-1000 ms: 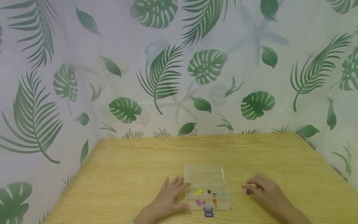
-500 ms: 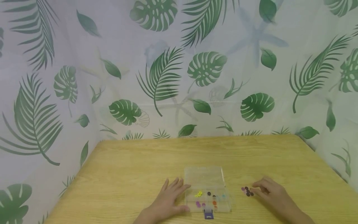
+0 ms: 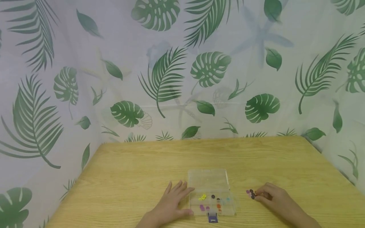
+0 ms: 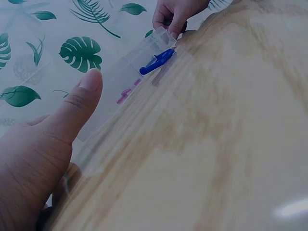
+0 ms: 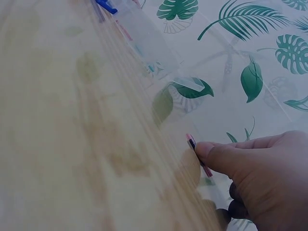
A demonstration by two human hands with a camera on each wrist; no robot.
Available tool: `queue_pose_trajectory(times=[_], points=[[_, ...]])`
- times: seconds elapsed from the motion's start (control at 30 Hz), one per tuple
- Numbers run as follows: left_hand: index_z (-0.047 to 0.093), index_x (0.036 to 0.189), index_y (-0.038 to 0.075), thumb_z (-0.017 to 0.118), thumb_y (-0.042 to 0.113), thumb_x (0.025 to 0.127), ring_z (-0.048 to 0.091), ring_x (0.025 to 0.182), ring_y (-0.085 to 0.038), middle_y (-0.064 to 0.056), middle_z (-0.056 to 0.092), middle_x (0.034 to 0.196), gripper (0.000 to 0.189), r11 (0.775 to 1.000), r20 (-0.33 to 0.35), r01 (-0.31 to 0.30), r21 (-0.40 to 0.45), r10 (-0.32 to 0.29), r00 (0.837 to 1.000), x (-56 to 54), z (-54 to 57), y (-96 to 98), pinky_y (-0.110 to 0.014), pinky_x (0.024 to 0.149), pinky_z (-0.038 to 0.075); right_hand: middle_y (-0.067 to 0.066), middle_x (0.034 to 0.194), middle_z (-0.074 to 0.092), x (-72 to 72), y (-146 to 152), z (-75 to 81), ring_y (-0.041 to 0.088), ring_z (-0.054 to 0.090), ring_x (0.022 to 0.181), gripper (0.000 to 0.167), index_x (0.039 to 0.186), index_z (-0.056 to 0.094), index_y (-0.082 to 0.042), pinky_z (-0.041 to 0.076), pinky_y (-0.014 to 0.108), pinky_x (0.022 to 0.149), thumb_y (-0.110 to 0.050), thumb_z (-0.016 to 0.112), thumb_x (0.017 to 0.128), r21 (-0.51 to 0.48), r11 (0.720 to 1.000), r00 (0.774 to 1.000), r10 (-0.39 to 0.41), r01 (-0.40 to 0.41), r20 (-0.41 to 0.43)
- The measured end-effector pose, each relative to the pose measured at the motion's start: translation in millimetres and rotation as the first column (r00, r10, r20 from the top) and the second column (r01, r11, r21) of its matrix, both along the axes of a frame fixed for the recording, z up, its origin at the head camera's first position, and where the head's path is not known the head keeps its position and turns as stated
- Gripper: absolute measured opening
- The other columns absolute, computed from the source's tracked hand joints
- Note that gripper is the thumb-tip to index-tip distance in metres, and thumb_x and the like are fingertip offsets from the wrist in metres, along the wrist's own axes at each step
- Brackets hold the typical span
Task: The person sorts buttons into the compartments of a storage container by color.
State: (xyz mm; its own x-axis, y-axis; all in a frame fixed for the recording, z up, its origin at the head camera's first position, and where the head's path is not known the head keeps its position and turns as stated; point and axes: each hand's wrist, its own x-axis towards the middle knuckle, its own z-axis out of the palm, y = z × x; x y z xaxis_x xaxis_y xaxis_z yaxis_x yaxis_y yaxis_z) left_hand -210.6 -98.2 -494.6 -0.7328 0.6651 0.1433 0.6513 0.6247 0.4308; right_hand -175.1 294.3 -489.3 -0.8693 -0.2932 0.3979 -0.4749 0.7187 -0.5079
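Note:
A clear plastic compartment box (image 3: 207, 179) lies with its lid raised and its blue latch (image 3: 212, 218) facing the near side. Small yellow buttons (image 3: 202, 197), purple buttons (image 3: 202, 207), and black, orange and pale blue ones sit in separate compartments. My left hand (image 3: 172, 201) rests with spread fingers at the box's left edge; its thumb (image 4: 86, 89) is straight in the left wrist view. To the box's right, a small group of dark and purple buttons (image 3: 251, 193) lies on the table. My right hand (image 3: 276, 198) pinches at its edge with thumb and index finger, partly hiding the pieces.
The wood-grain table (image 3: 142, 164) extends behind the box and to both sides. A white leaf-patterned sheet (image 3: 176, 79) rises along its back and sides.
My right hand first drew back to the right from the loose buttons, uncovering them, then closed in on their right edge. The left hand and the box have kept their place.

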Motion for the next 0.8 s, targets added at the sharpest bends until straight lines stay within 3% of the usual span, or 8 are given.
queue_pose_trajectory(times=[0.1,0.33,0.53,0.8], points=[[0.036,0.145,0.024,0.057,0.056,0.086,0.023,0.141,-0.037,-0.018,0.031,0.151,0.071,1.000,-0.003,0.000,-0.001,0.000,1.000,-0.1,0.2,0.0,-0.065,0.111,0.008,-0.018,0.079,0.054,-0.3,-0.2,0.3,-0.007,0.045,0.065,0.011,0.089,0.066,-0.020,0.045,0.019,0.054,-0.013,0.072,0.083,0.000,1.000,1.000,0.011,-0.011,-0.014],[0.036,0.145,0.023,0.057,0.056,0.086,0.024,0.141,-0.037,-0.018,0.031,0.151,0.071,1.000,-0.016,0.003,-0.006,-0.003,1.000,-0.2,1.9,-0.7,-0.065,0.111,0.009,-0.017,0.081,0.057,-1.4,-2.1,6.3,-0.006,0.046,0.066,0.004,0.089,0.068,-0.018,0.047,0.020,0.057,-0.021,0.068,0.087,0.010,1.000,0.991,-0.030,0.029,0.131],[0.036,0.145,0.022,0.056,0.056,0.086,0.024,0.141,-0.038,-0.019,0.031,0.151,0.071,1.000,-0.012,0.008,-0.002,-0.008,1.000,-0.9,1.2,-1.0,-0.066,0.110,0.009,-0.015,0.079,0.054,-2.1,-1.7,8.6,-0.005,0.042,0.065,0.007,0.090,0.067,-0.016,0.045,0.020,0.055,-0.022,0.066,0.089,0.006,1.000,0.981,-0.013,0.012,0.192],[0.036,0.145,0.022,0.056,0.057,0.086,0.025,0.140,-0.038,-0.019,0.031,0.151,0.071,1.000,-0.013,0.005,-0.007,-0.005,1.000,0.4,0.6,-1.2,-0.065,0.111,0.010,-0.014,0.078,0.054,1.2,-1.8,6.4,-0.005,0.043,0.066,0.007,0.091,0.064,-0.015,0.046,0.020,0.056,-0.022,0.065,0.090,-0.010,1.000,0.987,-0.019,0.020,0.158]])
